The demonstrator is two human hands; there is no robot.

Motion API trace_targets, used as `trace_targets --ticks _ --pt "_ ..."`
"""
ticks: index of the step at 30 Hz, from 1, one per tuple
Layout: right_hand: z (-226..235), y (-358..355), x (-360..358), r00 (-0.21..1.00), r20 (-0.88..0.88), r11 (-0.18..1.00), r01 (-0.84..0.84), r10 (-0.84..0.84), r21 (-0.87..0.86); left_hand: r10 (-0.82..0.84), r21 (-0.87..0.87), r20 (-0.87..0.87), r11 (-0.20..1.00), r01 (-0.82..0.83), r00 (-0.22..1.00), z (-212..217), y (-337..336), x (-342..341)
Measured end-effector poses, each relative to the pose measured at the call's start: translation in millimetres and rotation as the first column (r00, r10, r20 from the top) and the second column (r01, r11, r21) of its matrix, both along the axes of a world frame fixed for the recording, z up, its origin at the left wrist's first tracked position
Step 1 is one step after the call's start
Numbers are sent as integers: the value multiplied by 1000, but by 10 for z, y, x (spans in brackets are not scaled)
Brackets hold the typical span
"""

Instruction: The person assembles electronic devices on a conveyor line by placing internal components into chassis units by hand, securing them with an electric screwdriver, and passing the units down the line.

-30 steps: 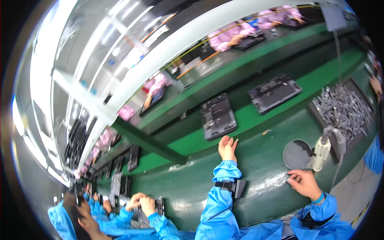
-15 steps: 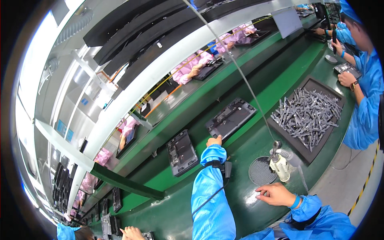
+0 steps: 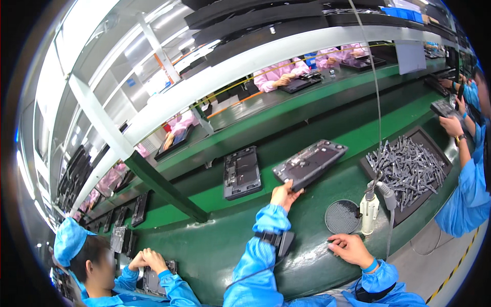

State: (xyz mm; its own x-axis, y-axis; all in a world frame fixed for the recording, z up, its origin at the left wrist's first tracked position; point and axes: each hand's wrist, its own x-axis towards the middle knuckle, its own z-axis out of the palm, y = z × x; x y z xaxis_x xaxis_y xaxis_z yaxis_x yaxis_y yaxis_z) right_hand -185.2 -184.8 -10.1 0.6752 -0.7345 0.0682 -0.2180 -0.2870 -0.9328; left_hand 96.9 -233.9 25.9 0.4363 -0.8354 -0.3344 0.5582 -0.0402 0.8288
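My left hand point(image 3: 284, 195) reaches forward and grips the near edge of a dark grey laptop chassis point(image 3: 310, 163), which is tilted up off the green conveyor belt point(image 3: 358, 135). My right hand point(image 3: 351, 248) rests low on the green bench edge with its fingers loosely curled; whether it pinches a small part I cannot tell. Just beyond it stand a round black mesh dish point(image 3: 342, 216) and a white electric screwdriver point(image 3: 369, 206) hanging on a cable. A second dark chassis point(image 3: 241, 172) lies flat on the belt to the left.
A black tray point(image 3: 376, 166) of several grey metal parts sits at the right. A person in blue point(image 3: 463, 169) works at the right, another in a blue cap point(image 3: 97, 258) at the lower left. People in pink sit across the line. A white shelf beam point(image 3: 230, 71) runs overhead.
The view has swung, so the line now sits lower and more to the right. My left hand has taken hold of the nearer chassis and tilted its edge up. My right hand stays low on the bench.
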Motion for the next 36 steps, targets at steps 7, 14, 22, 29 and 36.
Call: trace_targets --ticks 7,14,22,29,36 --pt "57 291 259 972 222 914 -163 83 372 120 -58 -58 991 -124 991 -83 1824 -563" --pt "139 449 617 980 148 897 -184 135 403 62 -11 -117 998 -64 991 -139 2581 -1339" --pt "183 232 653 988 -78 976 114 -130 -188 -320 184 296 944 275 900 -36 2845 -1015" --pt "447 333 754 996 -23 814 -80 81 -575 -23 152 921 941 -303 388 -115 2690 -729" --pt "502 248 876 903 -415 821 -320 113 -472 -86 175 905 968 -181 417 -189 2570 -893"
